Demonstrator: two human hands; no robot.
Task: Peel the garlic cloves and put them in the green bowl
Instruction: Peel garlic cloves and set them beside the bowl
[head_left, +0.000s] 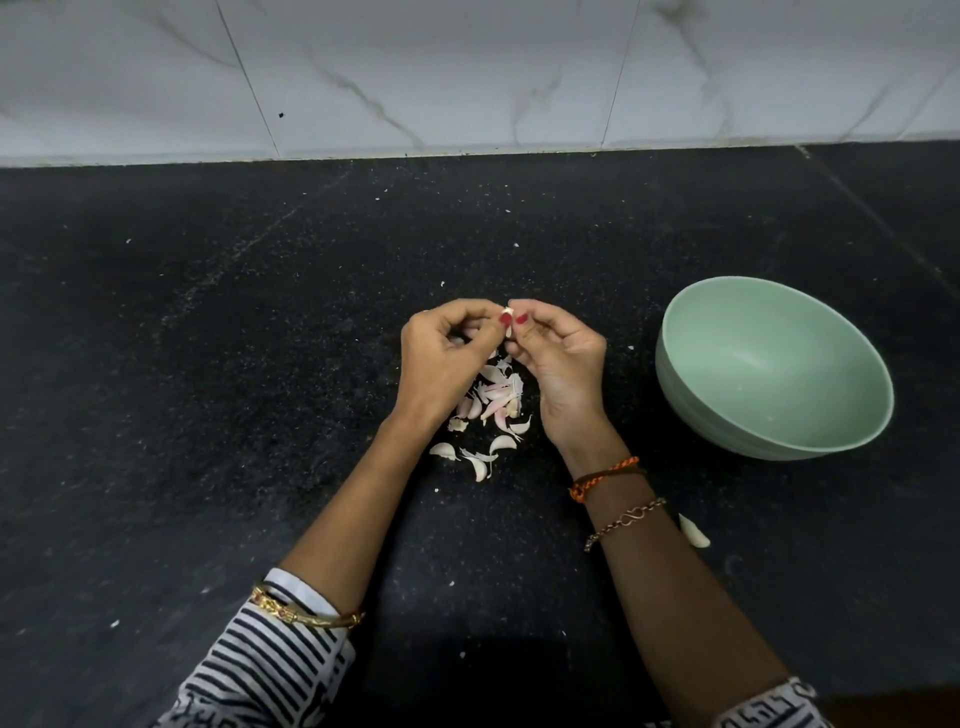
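From the head camera, the left hand (447, 347) and the right hand (558, 353) meet above a black counter (208, 415). Both pinch one small garlic clove (509, 318) between thumb and fingertips, so the clove sits right at the tips where the two hands touch, with the other fingers curled in.

Directly below the hands lies a heap of pinkish-white peels (496, 395), too tangled to count. Nearer the person, three pale cloves (480, 457) lie close together on the counter. One more clove (693, 530) lies apart, just beside the right forearm.

One green bowl (852, 447) stands on the counter to the right of the hands, well apart from them; no clove can be made out inside it.
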